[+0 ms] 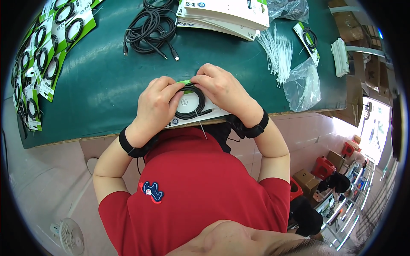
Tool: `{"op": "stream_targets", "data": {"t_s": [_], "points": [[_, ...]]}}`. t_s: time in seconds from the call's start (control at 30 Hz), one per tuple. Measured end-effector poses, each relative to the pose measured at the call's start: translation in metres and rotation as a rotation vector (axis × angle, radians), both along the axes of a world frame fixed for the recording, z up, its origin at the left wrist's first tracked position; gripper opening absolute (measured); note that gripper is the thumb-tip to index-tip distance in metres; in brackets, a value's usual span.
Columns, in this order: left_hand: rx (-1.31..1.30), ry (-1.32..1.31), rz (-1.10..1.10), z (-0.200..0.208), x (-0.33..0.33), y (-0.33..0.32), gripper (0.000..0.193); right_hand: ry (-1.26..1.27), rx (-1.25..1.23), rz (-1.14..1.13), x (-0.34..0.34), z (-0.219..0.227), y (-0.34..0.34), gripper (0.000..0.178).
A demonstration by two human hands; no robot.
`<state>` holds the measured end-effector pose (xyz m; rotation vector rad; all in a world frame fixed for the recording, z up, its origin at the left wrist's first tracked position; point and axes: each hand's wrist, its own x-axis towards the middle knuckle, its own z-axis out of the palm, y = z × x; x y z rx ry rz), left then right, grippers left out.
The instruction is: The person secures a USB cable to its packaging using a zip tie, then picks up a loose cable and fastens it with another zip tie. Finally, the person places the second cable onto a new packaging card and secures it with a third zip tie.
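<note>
A black cable (202, 100), wound into a ring, lies on a white and green backing card (213, 113) at the table's near edge. One white zip tie (202, 124) runs round the near part of the coil, its tail sticking out past the edge. My left hand (159, 100) pinches the coil's upper left side. On the upper right, my right hand (220, 85) has its fingers closed on the same coil and the card's green top. The fingertips hide part of the cable there.
Loose black cables (151, 30) lie ahead, beside a stack of backing cards (224, 19). White zip ties (277, 53) and a clear plastic bag (304, 85) are to the right, near one carded cable (309, 40). Many carded cables (51, 51) pile up on the left.
</note>
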<state>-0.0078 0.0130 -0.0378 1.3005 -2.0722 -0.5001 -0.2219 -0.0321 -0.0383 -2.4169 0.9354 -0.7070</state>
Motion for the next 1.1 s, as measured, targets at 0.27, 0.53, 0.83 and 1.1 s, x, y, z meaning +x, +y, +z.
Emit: {"op": "stream_targets", "data": {"t_s": [0.27,0.53,0.83,1.1], "points": [[0.057,-0.011,-0.009,-0.001,0.002,-0.004,0.019,-0.036,0.128,-0.179,-0.001,0.018,0.018,0.021],[0.25,0.016,-0.023,0.006,0.004,-0.012,0.017,-0.01,0.144,-0.168,0.001,0.001,0.034,0.024],[0.299,0.025,-0.051,0.009,0.006,-0.008,0.015,-0.04,0.251,-0.327,-0.042,0.03,0.067,0.021],[0.197,-0.006,-0.129,0.008,0.004,0.006,0.016,-0.028,0.932,-0.451,-0.075,0.019,0.127,0.019]]}}
